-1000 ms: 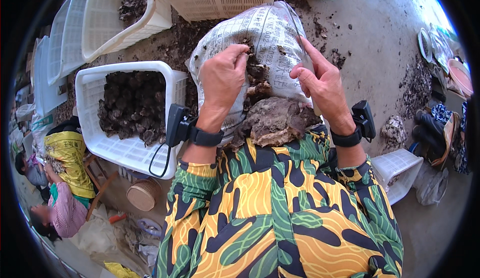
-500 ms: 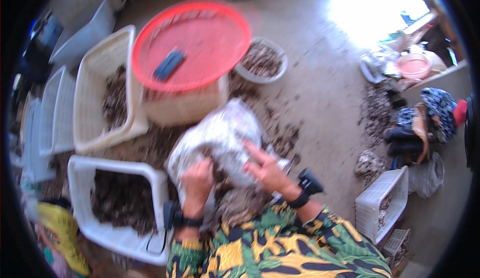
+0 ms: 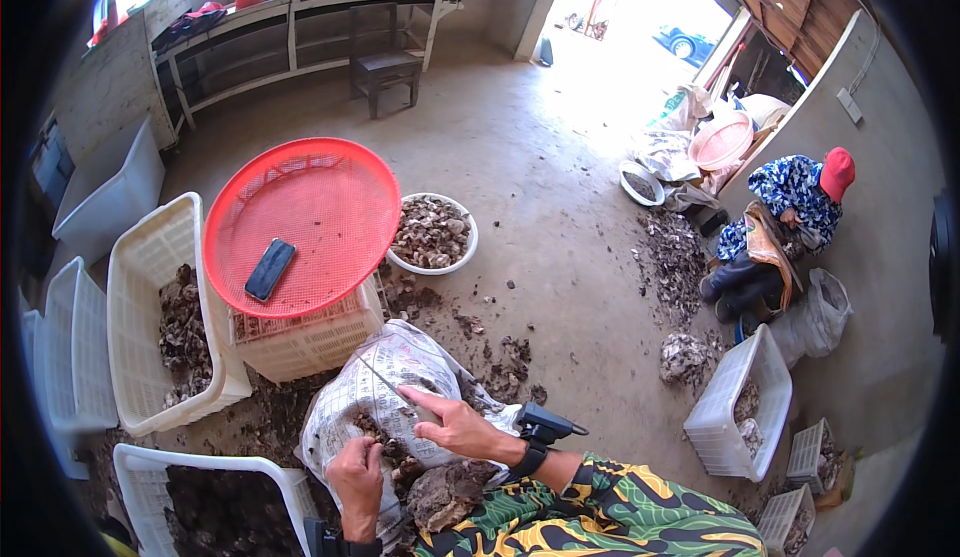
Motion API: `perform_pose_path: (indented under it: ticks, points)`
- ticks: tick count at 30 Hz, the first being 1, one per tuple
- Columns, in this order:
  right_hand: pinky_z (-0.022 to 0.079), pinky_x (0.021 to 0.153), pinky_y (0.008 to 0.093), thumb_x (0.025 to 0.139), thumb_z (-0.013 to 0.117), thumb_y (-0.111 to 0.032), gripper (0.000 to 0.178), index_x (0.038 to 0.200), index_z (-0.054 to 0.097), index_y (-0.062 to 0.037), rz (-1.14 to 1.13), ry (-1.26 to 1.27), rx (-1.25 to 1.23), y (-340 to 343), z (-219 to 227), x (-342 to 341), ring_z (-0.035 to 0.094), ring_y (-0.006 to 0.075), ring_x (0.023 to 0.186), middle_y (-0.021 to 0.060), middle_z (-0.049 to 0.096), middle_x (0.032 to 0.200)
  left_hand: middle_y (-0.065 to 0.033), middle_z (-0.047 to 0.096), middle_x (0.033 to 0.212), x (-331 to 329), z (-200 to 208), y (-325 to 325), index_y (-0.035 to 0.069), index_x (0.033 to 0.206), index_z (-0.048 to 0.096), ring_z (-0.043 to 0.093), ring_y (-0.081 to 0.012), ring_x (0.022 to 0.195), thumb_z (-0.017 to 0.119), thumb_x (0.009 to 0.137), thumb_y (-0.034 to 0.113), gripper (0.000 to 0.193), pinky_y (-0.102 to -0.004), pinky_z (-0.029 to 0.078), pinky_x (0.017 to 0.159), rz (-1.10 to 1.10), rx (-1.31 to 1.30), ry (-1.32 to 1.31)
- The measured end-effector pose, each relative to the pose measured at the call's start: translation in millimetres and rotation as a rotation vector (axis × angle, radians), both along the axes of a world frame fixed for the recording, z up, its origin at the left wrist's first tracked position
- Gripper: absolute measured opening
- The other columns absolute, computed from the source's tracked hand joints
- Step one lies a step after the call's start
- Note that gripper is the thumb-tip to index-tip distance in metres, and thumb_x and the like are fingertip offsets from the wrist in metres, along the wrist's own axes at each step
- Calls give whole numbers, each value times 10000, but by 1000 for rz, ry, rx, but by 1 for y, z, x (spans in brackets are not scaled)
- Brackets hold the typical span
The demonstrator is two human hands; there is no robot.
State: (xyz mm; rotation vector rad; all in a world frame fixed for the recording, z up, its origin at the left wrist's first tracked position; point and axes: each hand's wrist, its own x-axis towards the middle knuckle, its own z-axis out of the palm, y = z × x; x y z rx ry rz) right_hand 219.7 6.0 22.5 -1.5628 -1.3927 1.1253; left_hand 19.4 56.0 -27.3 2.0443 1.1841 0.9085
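My right hand [image 3: 462,431] is closed on a thin-bladed knife [image 3: 380,375], its index finger stretched along the blade, which points up and left. Left of it and nearer me, my left hand [image 3: 356,479] is closed, fingertips pressed together; what it holds, if anything, cannot be made out. Both hands are over a white woven sack [image 3: 345,404] spread across my lap, with brown crumbs on it. A large rough brown-grey clump [image 3: 448,495] rests against my camouflage sleeve, just below the right hand.
A red sieve [image 3: 318,189] bearing a phone [image 3: 270,269] sits on an upturned crate [image 3: 315,342]. Crates [image 3: 238,382] of brown pieces stand left; a white bowl [image 3: 468,257] of pieces is beyond. At right a person in a red cap [image 3: 838,173] sits working beside a white crate [image 3: 770,437].
The view has tilted up and sharpened, bringing the bench, doorway and seated person into fuller sight. My hands stay over the sack; the knife blade now shows clearly.
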Motion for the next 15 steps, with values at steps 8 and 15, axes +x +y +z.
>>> perform_pose_path:
  ticks: [8, 15]
  points:
    - [302, 1100, 329, 853, 639, -186, 714, 1449, 300, 13, 118, 78, 56, 10, -8, -21, 412, 234, 1325, 196, 425, 1437, -130, 617, 685, 10, 37, -21, 41, 820, 631, 603, -311, 594, 724, 769, 84, 115, -387, 448, 542, -39, -34, -70]
    - [323, 1075, 299, 819, 565, -64, 700, 1460, 293, -1, 115, 166, 9, 9, -2, -25, 430, 168, 1282, 164, 446, 1427, -122, 610, 687, 7, 38, -28, 44, 846, 622, 597, -300, 595, 739, 748, 73, 155, -379, 448, 541, -60, -77, -76]
